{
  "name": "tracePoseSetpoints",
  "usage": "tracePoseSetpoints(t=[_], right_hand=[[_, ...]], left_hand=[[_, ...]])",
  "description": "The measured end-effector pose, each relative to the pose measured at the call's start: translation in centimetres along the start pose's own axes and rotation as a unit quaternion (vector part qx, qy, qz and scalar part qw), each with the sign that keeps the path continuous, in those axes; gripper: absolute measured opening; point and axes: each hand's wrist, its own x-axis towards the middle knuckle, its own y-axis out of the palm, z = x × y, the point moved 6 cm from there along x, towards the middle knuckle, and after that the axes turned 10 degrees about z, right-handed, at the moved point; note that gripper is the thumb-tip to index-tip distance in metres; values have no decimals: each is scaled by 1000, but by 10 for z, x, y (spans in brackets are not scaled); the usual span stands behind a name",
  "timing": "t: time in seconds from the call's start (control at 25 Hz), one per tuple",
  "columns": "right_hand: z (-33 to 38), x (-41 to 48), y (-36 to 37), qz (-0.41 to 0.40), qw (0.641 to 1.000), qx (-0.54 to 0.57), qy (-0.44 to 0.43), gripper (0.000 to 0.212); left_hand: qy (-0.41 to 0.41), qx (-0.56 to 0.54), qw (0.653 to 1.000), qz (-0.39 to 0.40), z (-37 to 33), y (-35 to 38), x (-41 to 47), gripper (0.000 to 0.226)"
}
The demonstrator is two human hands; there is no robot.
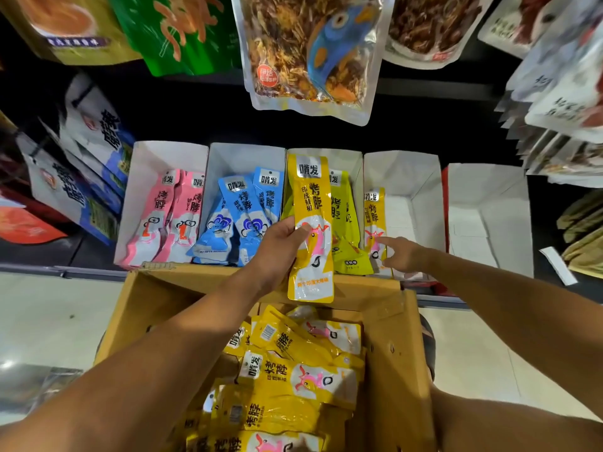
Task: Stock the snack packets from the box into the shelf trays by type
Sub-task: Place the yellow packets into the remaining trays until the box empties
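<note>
**One camera on my head, tilted down over the box**

The only view sits on my head and looks forward and steeply down. The cardboard box (385,321) fills the bottom centre, close beneath me, its far edge meeting the shelf's front edge (32,270). The row of shelf trays (408,177) crosses the middle, near. Hanging packets (310,60) crowd the top edge, nearest the lens. The wide angle bows the sides. My left forearm (146,370) and right forearm (489,288) enter from the lower corners.
</note>
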Motion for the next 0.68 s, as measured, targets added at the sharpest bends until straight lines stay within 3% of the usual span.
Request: tracePoseSetpoints(t=[0.08,0.16,0.24,0.36,0.4,0.48,0.52,0.6,0.68], right_hand=[[-1,-1,2,17,999,-29,-4,69],[4,-4,-6,-21,999,-44,-19,63],[20,-17,-27,-119,992,10,-42,53],[57,-56,-58,-290,945,119,-95,34],[73,-68,-63,-310,930,149,-132,29],[112,-88,-60,-266,923,194,-199,22],[131,-98,-53,-222,932,194,-212,29],[158,-110,-39,-167,959,114,-198,62],[169,-114,-32,-186,968,16,-170,80]], left_hand=[[-5,-9,1000,-5,-1,1,-1,25],[-16,-37,999,-15,0,1,-1,27],[-32,-77,996,-34,2,0,-2,30],[-38,-126,990,-47,-3,0,-2,28],[-34,-127,990,-50,-5,1,-2,25],[-26,-124,990,-56,-12,4,-4,21],[-22,-121,991,-59,-14,6,-5,19],[-14,-109,992,-58,-18,11,-5,21],[-3,-89,995,-42,-20,15,-2,31]])
